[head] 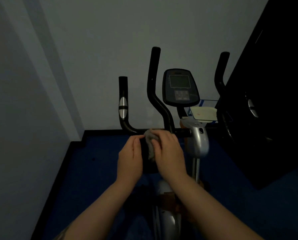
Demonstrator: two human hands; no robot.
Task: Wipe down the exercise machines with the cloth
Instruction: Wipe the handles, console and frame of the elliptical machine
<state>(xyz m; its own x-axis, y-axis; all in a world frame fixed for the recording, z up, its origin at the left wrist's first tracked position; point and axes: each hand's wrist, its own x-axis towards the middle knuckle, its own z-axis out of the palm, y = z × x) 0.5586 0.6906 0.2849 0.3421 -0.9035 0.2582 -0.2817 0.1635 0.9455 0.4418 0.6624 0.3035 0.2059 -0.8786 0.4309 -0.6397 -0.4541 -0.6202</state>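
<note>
A dim room, seen from above the person's own arms. The right hand (169, 149) curls its fingers around a crumpled grey cloth (150, 142), pressing it against the horizontal black handlebar (182, 132) of an exercise bike (196, 141). Most of the cloth is hidden under that hand; only a bunched top and a hanging tail show. The left hand (130, 158) sits just beside it, fingers bent inward with the tips near the cloth, but the low light makes it impossible to say whether they pinch the cloth or only touch it. A dark shape between the two hands cannot be made out.

Beyond the hands, the bar bends up at its left end into a short grip with a silver sensor plate (123, 108). Two taller curved black handles rise behind, one in the middle (153, 87) and one to the right (221, 75). Between them stands the console (180, 87), its screen dark and its buttons blurred. A pale tray-like object (204, 113) lies behind the console, partly hidden. The bike's silver body is blurred, and its lower part is covered by the forearms. A large black shape (274, 101) fills the right side, cut off by the frame edge. Blue floor (92, 170) meets grey walls (92, 49).
</note>
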